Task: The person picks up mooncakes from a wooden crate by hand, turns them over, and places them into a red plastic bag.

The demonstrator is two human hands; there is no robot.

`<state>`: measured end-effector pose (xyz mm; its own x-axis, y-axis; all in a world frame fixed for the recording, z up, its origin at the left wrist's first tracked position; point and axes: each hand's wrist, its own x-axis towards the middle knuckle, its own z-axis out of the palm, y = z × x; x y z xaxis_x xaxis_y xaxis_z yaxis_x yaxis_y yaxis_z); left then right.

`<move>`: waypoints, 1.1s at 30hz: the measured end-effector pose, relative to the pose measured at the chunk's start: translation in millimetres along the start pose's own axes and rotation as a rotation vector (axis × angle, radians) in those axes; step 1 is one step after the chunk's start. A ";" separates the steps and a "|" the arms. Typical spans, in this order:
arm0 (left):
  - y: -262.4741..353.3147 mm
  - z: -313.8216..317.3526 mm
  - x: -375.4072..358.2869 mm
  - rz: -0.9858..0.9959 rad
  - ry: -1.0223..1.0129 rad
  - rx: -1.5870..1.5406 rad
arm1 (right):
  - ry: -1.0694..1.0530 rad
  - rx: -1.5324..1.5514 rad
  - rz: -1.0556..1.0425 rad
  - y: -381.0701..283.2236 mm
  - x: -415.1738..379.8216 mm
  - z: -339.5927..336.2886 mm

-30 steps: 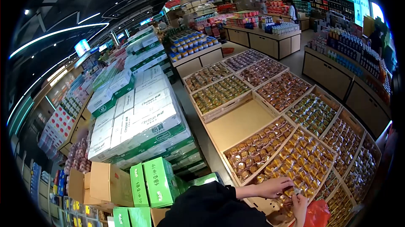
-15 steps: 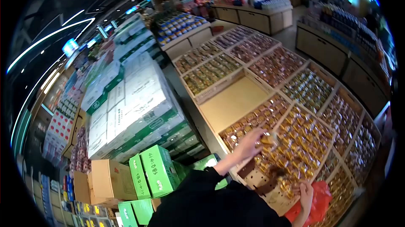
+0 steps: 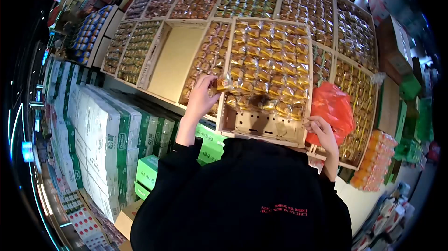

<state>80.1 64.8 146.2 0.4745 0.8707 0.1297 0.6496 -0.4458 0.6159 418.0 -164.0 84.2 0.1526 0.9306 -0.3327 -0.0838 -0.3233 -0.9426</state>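
Observation:
My left hand [image 3: 201,96] pinches a small wrapped pastry [image 3: 221,84] above the left edge of a wooden tray [image 3: 266,127]. Rows of yellow-wrapped pastries [image 3: 270,55] fill most of that tray, while its perforated bottom shows at the near end. At the tray's near right corner is my right hand [image 3: 322,132], with its fingers curled. Whether it grips anything is too small to tell. A red plastic bag [image 3: 332,111] lies just beyond and beside it, over the neighbouring pastries.
A bare-bottomed wooden compartment [image 3: 175,59] lies to the left, among other pastry trays. White and green cartons [image 3: 100,129] are stacked on the left, with green boxes [image 3: 147,171] closer in. Orange bottles [image 3: 373,164] stand at the right.
The view has turned and tilted down over the trays. My left hand still holds the wrapped pastry and is now at the tray's left edge. My right hand remains near the red bag.

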 end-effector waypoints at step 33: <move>-141.6 125.7 -31.3 0.116 -0.177 0.292 | 0.720 -0.335 0.189 226.0 25.1 -100.9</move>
<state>47.9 74.5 -42.8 0.6339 0.7727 0.0333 0.7155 -0.6023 0.3538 502.2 -231.0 -140.0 0.7705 0.5535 -0.3163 0.1100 -0.6042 -0.7892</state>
